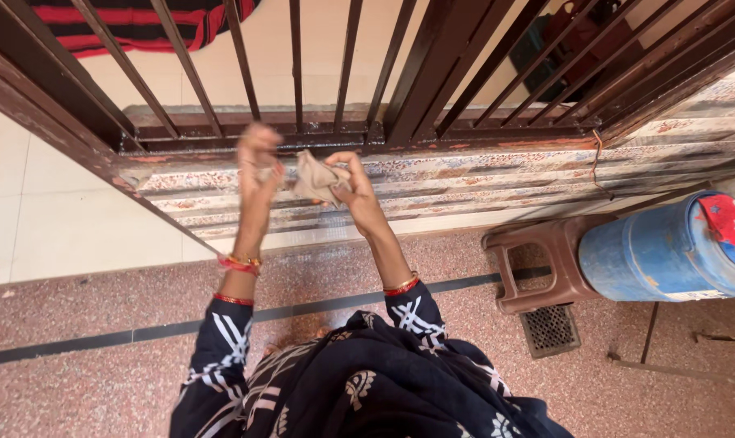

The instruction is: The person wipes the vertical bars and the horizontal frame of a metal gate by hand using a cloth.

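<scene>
Hands [303,174] gripping beige cloth [317,178], metal railing [343,73] ahead

Brown metal railing [343,65] is seen across the top, set on a patterned stone ledge [481,174]. A red-and-black striped cloth [132,20] is hung over the railing at upper left. A brown plastic stool [546,264] is placed on the speckled floor [83,381], touching a blue drum [659,255] lying on its side. A floor drain grate [550,331] is seen just below the stool.
</scene>
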